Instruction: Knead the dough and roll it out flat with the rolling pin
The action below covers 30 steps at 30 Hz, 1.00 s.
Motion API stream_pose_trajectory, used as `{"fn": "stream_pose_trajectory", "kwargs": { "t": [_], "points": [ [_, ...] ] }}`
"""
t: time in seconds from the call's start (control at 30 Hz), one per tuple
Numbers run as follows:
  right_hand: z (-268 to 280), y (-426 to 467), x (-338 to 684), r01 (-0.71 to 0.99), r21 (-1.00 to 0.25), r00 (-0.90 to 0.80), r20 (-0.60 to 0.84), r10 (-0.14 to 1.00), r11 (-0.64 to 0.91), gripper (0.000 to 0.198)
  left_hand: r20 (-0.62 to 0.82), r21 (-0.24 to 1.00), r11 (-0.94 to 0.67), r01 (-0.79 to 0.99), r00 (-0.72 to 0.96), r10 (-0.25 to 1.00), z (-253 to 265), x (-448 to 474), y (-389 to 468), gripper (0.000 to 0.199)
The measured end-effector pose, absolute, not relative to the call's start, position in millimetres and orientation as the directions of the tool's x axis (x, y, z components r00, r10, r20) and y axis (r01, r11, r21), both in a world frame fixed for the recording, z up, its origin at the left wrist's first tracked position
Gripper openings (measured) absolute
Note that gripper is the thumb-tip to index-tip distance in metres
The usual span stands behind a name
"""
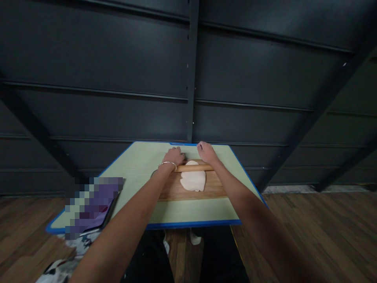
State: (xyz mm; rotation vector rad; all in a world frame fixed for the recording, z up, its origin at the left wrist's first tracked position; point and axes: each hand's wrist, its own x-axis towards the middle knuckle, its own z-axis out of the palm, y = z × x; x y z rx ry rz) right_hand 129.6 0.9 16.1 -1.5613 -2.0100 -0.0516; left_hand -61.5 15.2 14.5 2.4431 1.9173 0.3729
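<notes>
A wooden rolling pin (194, 168) lies across a flat sheet of pale dough (193, 181) on a wooden board (171, 191). The pin's left end meets the heel and wrist of my left hand (174, 156), whose fingers extend past it, slightly bent. A bracelet circles that wrist. On the other side, my right hand (206, 152) also reaches beyond the pin, its fingers curled in a loose fist and its wrist over the pin's right end. The dough spreads on both sides of the pin, with an uneven, notched left edge. What lies beneath both palms is hidden.
The board rests on a pale green table (135, 167) with a blue edge. At the left of the table is a purple-screened device (103, 196), partly pixelated. A dark panelled wall (141, 118) stands behind the table, over a wood-look floor (309, 220).
</notes>
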Motion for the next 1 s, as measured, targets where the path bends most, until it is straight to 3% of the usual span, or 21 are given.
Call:
{"fn": "stream_pose_trajectory", "kwargs": {
  "t": [0.3, 1.0],
  "points": [
    [16, -1, 131, 0.887, -0.312, -0.147, 0.506, 0.85, 0.34, 0.03, 0.291, 0.151, -0.329, 0.932, 0.276, 0.916, 17, -60, 12, 0.034],
    [25, -17, 125, 0.921, -0.231, -0.174, 0.477, 0.861, 0.314, 0.031, 0.28, 0.148, -0.303, 0.941, 0.254, 0.926, 16, -61, 7, 0.035]
  ]
}}
